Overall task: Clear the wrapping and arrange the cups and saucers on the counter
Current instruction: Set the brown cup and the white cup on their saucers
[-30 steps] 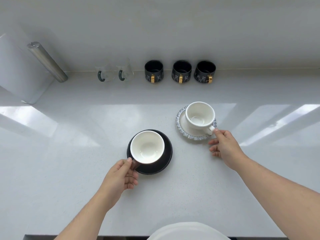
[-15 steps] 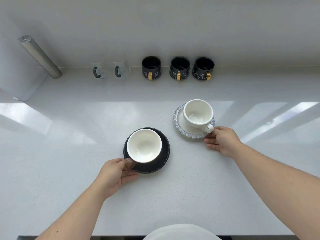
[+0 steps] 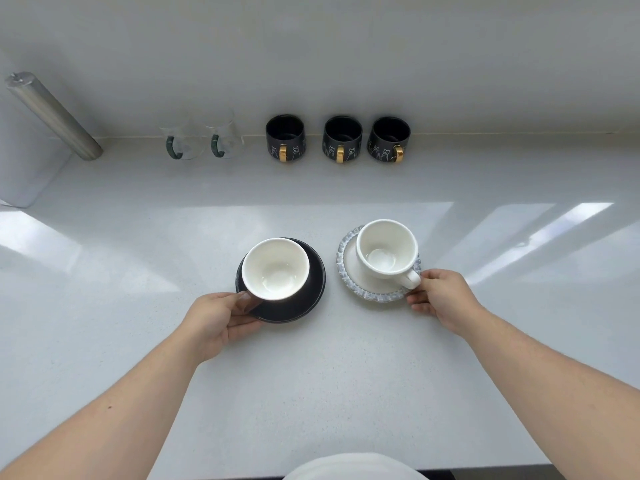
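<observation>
Change: against the earlier frames the black saucer and its cup sit further right, closer to the blue-rimmed set; the right hand has moved from the cup handle to the saucer edge.
Metal cylinder: brushed steel, leaning at far left.
Glass mugs: two, clear, with dark green handles, by the back wall.
Black mugs: three, glossy, gold handles, white line drawings, in a row by the wall.
Left hand: fingers curled on the near-left edge of the black saucer, thumb on top by the cup's dark handle; gripping.
Black saucer: round, matte dark, flat on the counter.
Left cup: white glazed inside, dark outside, upright on the black saucer.
Counter: white, finely speckled, glossy.
Blue-rimmed saucer: cream centre, scalloped grey-blue rim, just right of the black one.
White cup: smooth, round, handle toward the right hand.
Right hand: fingertips pinching the saucer's near-right rim, just below the handle.
</observation>
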